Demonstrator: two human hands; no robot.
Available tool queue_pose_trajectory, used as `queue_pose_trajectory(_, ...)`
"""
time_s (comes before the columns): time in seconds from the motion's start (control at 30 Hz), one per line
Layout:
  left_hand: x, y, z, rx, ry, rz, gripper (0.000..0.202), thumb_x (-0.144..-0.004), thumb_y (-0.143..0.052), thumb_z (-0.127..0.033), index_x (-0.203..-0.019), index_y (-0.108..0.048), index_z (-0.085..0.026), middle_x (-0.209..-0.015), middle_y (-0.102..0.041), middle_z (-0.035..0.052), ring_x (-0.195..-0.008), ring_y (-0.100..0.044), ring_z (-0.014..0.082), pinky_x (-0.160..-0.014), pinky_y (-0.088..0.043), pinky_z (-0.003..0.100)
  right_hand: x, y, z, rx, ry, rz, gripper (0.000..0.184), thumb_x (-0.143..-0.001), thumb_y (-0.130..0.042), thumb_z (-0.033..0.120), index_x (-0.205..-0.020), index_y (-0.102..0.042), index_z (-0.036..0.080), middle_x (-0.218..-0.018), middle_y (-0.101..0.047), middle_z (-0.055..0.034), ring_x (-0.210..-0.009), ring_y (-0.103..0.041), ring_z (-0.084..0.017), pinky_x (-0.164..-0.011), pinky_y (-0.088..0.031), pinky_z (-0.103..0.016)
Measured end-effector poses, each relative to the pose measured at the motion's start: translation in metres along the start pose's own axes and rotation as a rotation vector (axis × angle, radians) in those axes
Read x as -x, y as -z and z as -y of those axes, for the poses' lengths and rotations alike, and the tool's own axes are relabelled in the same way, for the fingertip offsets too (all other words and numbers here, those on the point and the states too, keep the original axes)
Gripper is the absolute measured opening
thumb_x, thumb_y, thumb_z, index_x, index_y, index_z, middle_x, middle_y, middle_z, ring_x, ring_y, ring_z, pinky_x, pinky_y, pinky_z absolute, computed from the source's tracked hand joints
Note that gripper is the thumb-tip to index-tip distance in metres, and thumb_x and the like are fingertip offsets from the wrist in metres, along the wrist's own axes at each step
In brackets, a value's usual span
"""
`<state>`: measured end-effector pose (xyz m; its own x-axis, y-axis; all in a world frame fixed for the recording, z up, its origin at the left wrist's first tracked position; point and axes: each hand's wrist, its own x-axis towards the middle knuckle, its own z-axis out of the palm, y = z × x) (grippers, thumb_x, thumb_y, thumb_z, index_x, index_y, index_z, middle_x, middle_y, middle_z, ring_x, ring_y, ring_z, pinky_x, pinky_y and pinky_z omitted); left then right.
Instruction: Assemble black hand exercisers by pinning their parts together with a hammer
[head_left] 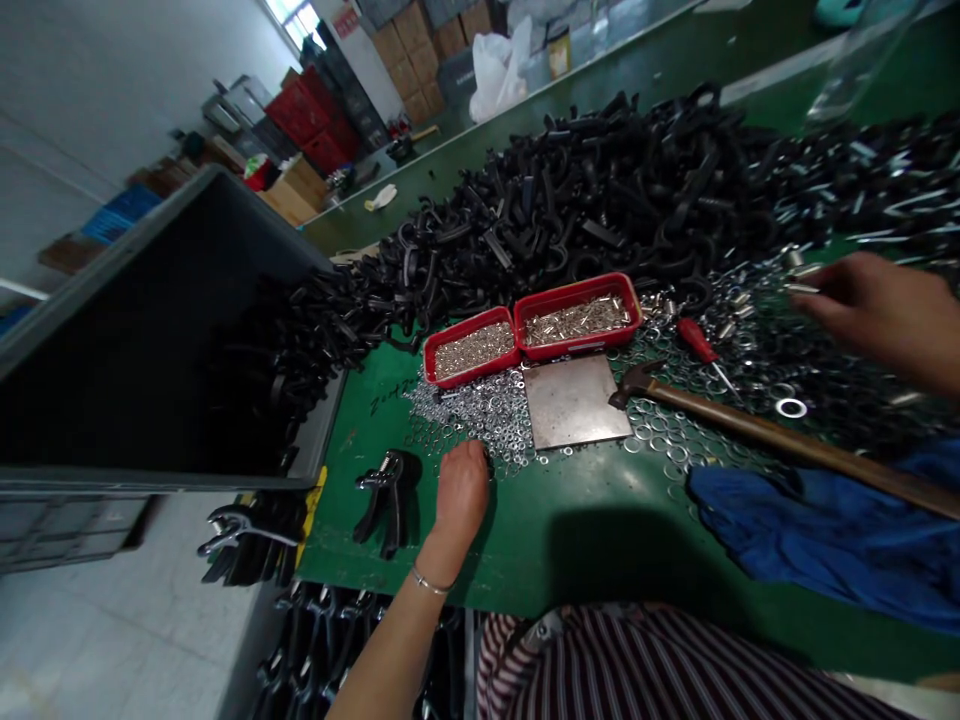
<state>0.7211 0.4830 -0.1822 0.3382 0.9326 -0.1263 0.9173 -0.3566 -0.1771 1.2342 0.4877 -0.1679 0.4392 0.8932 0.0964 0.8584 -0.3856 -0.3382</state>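
Observation:
My left hand [463, 492], with a bracelet at the wrist, is closed at the near edge of a pile of small metal washers [499, 412]. Its fingertips are hidden, so whatever it may hold does not show. Out to the right, my right hand [881, 305] pinches a small shiny metal sleeve [802, 289] between thumb and fingers, above scattered metal parts. Left of my left hand, a black spring clamp [386, 500] lies on the green table [517, 555]. A bare metal plate [576, 402] lies between my hands.
Two red trays [517, 345] hold small metal pins. A hammer [750, 425], a red screwdriver [697, 342] and a blue cloth [795, 540] lie at right. Black plastic parts [555, 200] are heaped behind. A big grey crate [150, 480] stands at left.

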Motion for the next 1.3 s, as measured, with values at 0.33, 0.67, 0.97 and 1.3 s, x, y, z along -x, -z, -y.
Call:
queue_pose_trajectory(0.33, -0.008, -0.001, 0.014, 0.326, 0.047, -0.085, 0.009, -0.092, -0.055, -0.011, -0.096, -0.059, -0.017, -0.089, -0.063, 0.0083, -0.086, -0.06, 0.0245, -0.077, -0.044, 0.034, 0.083, -0.037, 0.162, -1.196, 0.026, 0.731, 0.031, -0.084, -0.072, 0.047, -0.097, -0.06, 0.021, -0.092, -0.07, -0.007, -0.063, -0.055, -0.012, -0.058, -0.047, -0.03)
queue_pose_trajectory(0.67, -0.012, 0.004, -0.031, 1.557, 0.218, -0.119, 0.025, -0.085, -0.071, -0.037, -0.102, -0.069, -0.018, -0.087, -0.07, 0.0035, -0.078, -0.065, 0.016, -0.075, -0.051, 0.028, 0.103, -0.087, 0.203, -1.384, 0.118, 1.056, 0.038, -0.084, -0.074, 0.042, -0.112, -0.062, 0.02, -0.082, -0.064, -0.0008, -0.066, -0.058, -0.011, -0.064, -0.048, -0.029)
queue_pose_trajectory(0.97, -0.027, 0.008, -0.077, 2.005, 0.328, 0.071, 0.031, -0.078, -0.081, -0.033, -0.1, -0.071, -0.015, -0.089, -0.07, 0.0047, -0.075, -0.065, 0.0117, -0.076, -0.052, 0.025, 0.105, -0.095, 0.192, -1.413, 0.131, 1.053, 0.033, -0.085, -0.073, 0.044, -0.101, -0.058, 0.019, -0.071, -0.062, 0.0032, -0.063, -0.061, -0.012, -0.065, -0.048, -0.028)
queue_pose_trajectory(1.3, -0.027, 0.017, -0.091, 2.055, 0.285, 0.11, 0.028, -0.079, -0.081, -0.031, -0.099, -0.071, -0.015, -0.087, -0.069, 0.0038, -0.077, -0.065, 0.012, -0.077, -0.053, 0.025, 0.103, -0.1, 0.184, -1.635, -0.073, 1.186, 0.026, -0.083, -0.077, 0.035, -0.094, -0.062, 0.016, -0.078, -0.064, 0.0004, -0.067, -0.059, -0.011, -0.064, -0.05, -0.026)
